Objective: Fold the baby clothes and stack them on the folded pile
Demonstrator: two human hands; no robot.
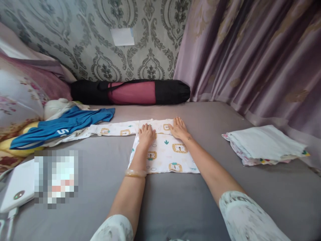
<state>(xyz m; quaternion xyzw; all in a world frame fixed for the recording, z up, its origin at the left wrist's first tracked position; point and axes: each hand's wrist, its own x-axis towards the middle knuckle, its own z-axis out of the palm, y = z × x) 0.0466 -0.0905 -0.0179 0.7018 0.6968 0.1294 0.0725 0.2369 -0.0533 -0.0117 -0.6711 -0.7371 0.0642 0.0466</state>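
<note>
White shirt (163, 154) with yellow lion prints lies spread on the grey sheet (170, 204) in front of me, in the middle of the scene. One sleeve (112, 129) runs out straight to the left, and a band of the same cloth lies across the far edge, between my hands. My left hand (146, 134) rests palm down on the upper left part of the shirt, by the start of that sleeve. My right hand (180, 129) lies at the far right corner, fingers pointing away from me and thumb reaching left onto the cloth. My grip is opened out on both sides, laid flat on top of the fabric. A pale bangle (135, 173) circles my left forearm.

To the right, well apart from the shirt, sits a stack of folded clothes (265, 142), pale cloth uppermost. To the left, a blue garment (72, 124) lies crumpled over other cloth beside a flowered pillow (18, 88). Nearer on the left are a white power bank (18, 185) with a cable (10, 224) plugged in, and a blurred object (61, 177) that I cannot make out. At the far side, a long black and maroon bag (131, 93) lies along the patterned wall (150, 63); a purple curtain (238, 60) hangs to its right.
</note>
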